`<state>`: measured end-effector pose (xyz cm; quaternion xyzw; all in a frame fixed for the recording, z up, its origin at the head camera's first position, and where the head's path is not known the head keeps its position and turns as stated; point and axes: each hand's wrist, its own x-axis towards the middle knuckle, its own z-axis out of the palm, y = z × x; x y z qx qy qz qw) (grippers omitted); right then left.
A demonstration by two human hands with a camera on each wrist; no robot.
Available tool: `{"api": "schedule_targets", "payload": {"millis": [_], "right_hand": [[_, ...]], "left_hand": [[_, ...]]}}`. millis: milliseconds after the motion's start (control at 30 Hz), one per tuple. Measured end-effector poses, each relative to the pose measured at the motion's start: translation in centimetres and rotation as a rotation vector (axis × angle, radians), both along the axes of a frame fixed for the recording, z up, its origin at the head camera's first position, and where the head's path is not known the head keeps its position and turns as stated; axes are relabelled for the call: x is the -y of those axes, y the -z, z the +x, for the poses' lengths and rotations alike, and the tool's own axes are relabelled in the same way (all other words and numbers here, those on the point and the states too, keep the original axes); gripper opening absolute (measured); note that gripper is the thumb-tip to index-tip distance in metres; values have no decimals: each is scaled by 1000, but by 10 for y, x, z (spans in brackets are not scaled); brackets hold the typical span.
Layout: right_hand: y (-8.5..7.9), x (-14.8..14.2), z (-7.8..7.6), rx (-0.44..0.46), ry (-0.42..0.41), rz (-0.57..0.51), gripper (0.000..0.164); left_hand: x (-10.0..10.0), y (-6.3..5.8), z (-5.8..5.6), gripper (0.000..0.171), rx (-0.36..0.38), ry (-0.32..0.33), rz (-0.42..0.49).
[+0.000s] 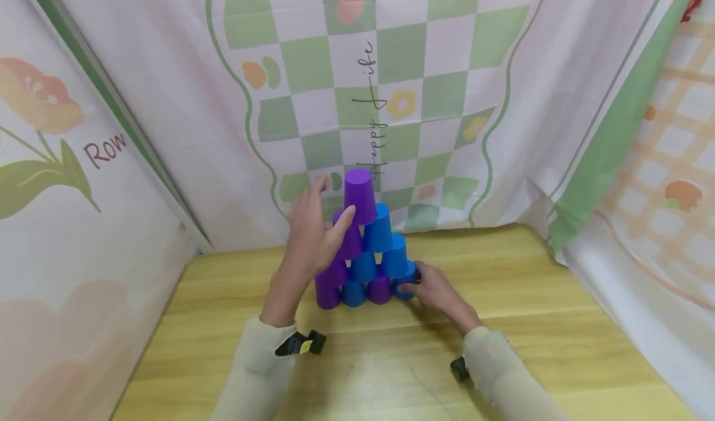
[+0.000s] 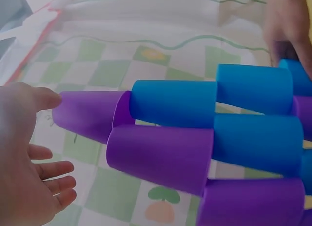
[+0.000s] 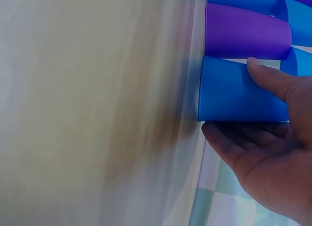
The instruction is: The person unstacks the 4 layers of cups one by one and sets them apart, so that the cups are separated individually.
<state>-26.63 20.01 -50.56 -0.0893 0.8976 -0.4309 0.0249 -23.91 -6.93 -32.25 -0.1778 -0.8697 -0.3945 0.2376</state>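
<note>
Upside-down purple and blue cups stand stacked as a pyramid on the table. At its top is a purple cup [image 1: 359, 194], its base facing up. Beside this cup my left hand [image 1: 313, 231] is spread, with the thumb tip right at the cup's base edge in the left wrist view and the other fingers loose and apart. A blue cup [image 3: 234, 89] forms the pyramid's lower right corner. My right hand [image 1: 438, 289] holds that corner cup from the side, thumb on the near face and fingers around the outer side.
Under the pyramid lies a wood-grain table [image 1: 368, 365]. Close behind hangs a green-and-white checked curtain [image 1: 402, 48], and printed curtains [image 1: 61, 222] close off both sides. Small black devices [image 1: 301, 343] are strapped to both wrists.
</note>
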Motion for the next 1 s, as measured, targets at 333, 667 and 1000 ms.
{"api": "schedule_targets", "payload": {"millis": [333,667,1000], "right_hand": [[-5,0,0,8,0,11,44],[-2,-1,1,24,3,14,43],[-1,-2,1,9,-1,4,41]], "left_hand": [[-29,-19,-14,83,65,-34,91],[-49,-12,-18,80,107,-74,129],[-52,-11,-18,71,127,-92,176]]}}
